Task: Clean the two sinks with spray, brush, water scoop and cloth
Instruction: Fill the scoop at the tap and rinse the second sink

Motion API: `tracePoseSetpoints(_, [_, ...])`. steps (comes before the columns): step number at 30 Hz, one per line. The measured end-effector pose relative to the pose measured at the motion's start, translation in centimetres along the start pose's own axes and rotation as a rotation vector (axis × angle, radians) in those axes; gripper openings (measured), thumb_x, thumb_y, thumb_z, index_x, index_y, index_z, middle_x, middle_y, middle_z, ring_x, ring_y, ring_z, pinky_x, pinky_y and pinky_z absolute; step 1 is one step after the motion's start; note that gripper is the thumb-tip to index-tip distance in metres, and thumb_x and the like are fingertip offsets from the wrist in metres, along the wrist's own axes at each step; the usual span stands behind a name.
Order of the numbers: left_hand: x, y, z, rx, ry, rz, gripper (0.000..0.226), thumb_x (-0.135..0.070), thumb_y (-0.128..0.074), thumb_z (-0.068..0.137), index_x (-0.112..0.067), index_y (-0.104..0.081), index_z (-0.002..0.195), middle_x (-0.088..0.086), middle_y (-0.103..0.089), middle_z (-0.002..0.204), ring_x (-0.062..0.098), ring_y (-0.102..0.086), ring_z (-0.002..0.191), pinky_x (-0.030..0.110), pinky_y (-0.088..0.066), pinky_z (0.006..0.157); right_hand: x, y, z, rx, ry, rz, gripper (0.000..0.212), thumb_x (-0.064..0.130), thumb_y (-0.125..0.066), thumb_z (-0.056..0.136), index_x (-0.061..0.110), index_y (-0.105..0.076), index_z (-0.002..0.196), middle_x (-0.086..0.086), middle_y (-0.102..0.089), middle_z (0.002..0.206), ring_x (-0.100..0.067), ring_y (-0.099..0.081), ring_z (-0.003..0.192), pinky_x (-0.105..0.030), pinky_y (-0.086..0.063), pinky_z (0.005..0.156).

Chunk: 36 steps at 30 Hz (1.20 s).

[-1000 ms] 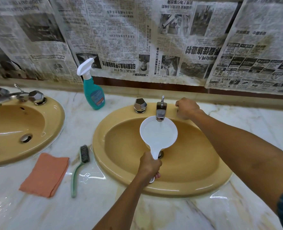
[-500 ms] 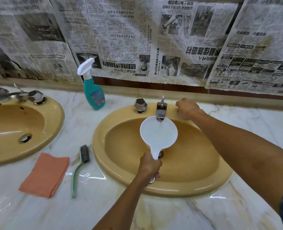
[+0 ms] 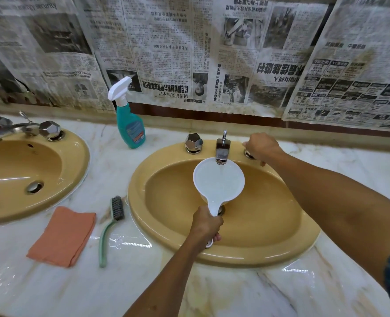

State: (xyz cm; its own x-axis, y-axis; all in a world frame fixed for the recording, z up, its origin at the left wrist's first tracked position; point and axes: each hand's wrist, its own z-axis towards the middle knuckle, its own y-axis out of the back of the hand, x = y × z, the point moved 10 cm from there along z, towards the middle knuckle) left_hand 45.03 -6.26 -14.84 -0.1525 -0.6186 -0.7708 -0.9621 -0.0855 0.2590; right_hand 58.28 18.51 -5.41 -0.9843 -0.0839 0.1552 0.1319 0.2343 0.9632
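My left hand grips the handle of a white water scoop and holds its bowl under the chrome spout of the right yellow sink. Water runs into the scoop. My right hand grips the right tap knob behind the basin. The left yellow sink lies at the left edge. A teal spray bottle stands upright between the sinks at the back. An orange cloth and a green-handled brush lie on the marble between the sinks.
The marble counter is wet and shiny near the brush. Newspaper sheets cover the wall behind. The right sink's left knob and the left sink's taps stand at the back rims.
Almost nothing has moved. My right hand has shifted slightly on the right knob. The scoop stays under the spout.
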Motion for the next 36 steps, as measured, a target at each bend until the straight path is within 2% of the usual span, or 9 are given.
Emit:
tracePoseSetpoints(3, [-0.1, 0.1, -0.1, 0.001, -0.006, -0.001, 0.018, 0.003, -0.046, 0.085, -0.009, -0.055, 0.095, 0.012, -0.053, 0.066, 0.017, -0.050, 0.038, 0.020, -0.041, 0.039, -1.0, 0.5, -0.1, 0.101, -0.024, 0.076, 0.056, 0.054, -0.039, 0.101, 0.002, -0.056, 0.087, -0.015, -0.068, 0.067, -0.024, -0.064, 0.047, -0.030, -0.057, 0.060])
tracePoseSetpoints(7, [0.0, 0.1, 0.1, 0.004, -0.007, -0.006, 0.017, 0.002, -0.047, 0.084, -0.007, -0.055, 0.096, 0.011, -0.052, 0.063, 0.016, -0.050, 0.036, 0.021, -0.041, 0.040, -2.0, 3.0, 0.7, 0.185, 0.048, 0.002, 0.051, 0.050, -0.058, 0.094, -0.001, -0.055, 0.098, -0.020, -0.069, 0.087, -0.026, -0.068, 0.051, -0.034, -0.058, 0.052])
tracePoseSetpoints(10, [0.0, 0.1, 0.3, 0.003, -0.011, -0.007, 0.015, 0.001, -0.048, 0.084, -0.008, -0.055, 0.094, 0.010, -0.052, 0.064, 0.016, -0.050, 0.035, 0.023, -0.043, 0.043, -0.9, 3.1, 1.3, 0.174, 0.227, -0.144, 0.074, 0.035, -0.074, 0.086, 0.015, -0.037, 0.147, -0.015, -0.054, 0.130, -0.026, -0.069, 0.078, -0.038, -0.061, 0.065])
tracePoseSetpoints(13, [0.0, 0.1, 0.2, 0.002, -0.013, -0.008, 0.016, 0.001, -0.048, 0.084, -0.008, -0.055, 0.096, 0.009, -0.052, 0.065, 0.016, -0.049, 0.035, 0.022, -0.042, 0.042, 0.2, 0.3, 1.3, 0.233, 0.391, -0.343, 0.089, 0.024, -0.078, 0.082, 0.028, -0.025, 0.154, -0.010, -0.046, 0.142, -0.030, -0.054, 0.117, -0.041, -0.050, 0.095])
tracePoseSetpoints(15, [-0.1, 0.0, 0.2, 0.004, -0.011, -0.011, 0.017, 0.001, -0.047, 0.084, -0.008, -0.055, 0.097, 0.009, -0.052, 0.065, 0.016, -0.048, 0.035, 0.022, -0.042, 0.041, 0.5, -0.9, 1.1, 0.210, 0.406, -0.398, 0.078, 0.021, -0.073, 0.086, 0.025, -0.031, 0.152, -0.010, -0.049, 0.142, -0.030, -0.048, 0.126, -0.036, -0.044, 0.098])
tracePoseSetpoints(21, [0.1, 0.0, 0.5, 0.010, -0.002, -0.023, 0.018, 0.001, -0.046, 0.085, -0.012, -0.054, 0.094, 0.008, -0.052, 0.066, 0.016, -0.049, 0.036, 0.020, -0.039, 0.039, 1.2, -0.2, 1.3, 0.158, 0.310, -0.327, 0.058, 0.014, -0.071, 0.087, 0.016, -0.050, 0.141, -0.008, -0.055, 0.113, -0.021, -0.065, 0.071, -0.034, -0.060, 0.064])
tracePoseSetpoints(27, [0.5, -0.2, 0.9, 0.017, 0.004, -0.020, 0.015, 0.001, -0.047, 0.084, -0.012, -0.051, 0.092, 0.008, -0.052, 0.060, 0.017, -0.049, 0.033, 0.021, -0.040, 0.039, 0.6, -0.1, 1.3, 0.096, 0.241, -0.236, 0.049, 0.013, -0.074, 0.085, 0.015, -0.058, 0.132, -0.010, -0.060, 0.112, -0.022, -0.068, 0.062, -0.035, -0.059, 0.062])
tracePoseSetpoints(33, [0.2, -0.4, 0.9, 0.037, -0.004, -0.009, 0.013, 0.002, -0.047, 0.085, -0.005, -0.050, 0.095, 0.009, -0.050, 0.063, 0.018, -0.047, 0.033, 0.019, -0.036, 0.036, -1.6, -1.1, 0.5, -0.036, 0.196, 0.139, 0.066, 0.016, -0.072, 0.086, 0.028, -0.046, 0.145, -0.007, -0.049, 0.145, -0.030, -0.048, 0.128, -0.036, -0.041, 0.100])
tracePoseSetpoints(36, [0.0, -0.4, 0.9, 0.060, -0.015, -0.005, 0.017, 0.002, -0.046, 0.084, -0.002, -0.051, 0.099, 0.012, -0.051, 0.063, 0.018, -0.047, 0.032, 0.018, -0.034, 0.035, -2.5, -2.7, -2.1, -0.166, 0.085, 0.366, 0.065, 0.028, -0.065, 0.092, 0.026, -0.035, 0.151, -0.005, -0.032, 0.156, -0.030, -0.044, 0.133, -0.039, -0.040, 0.101])
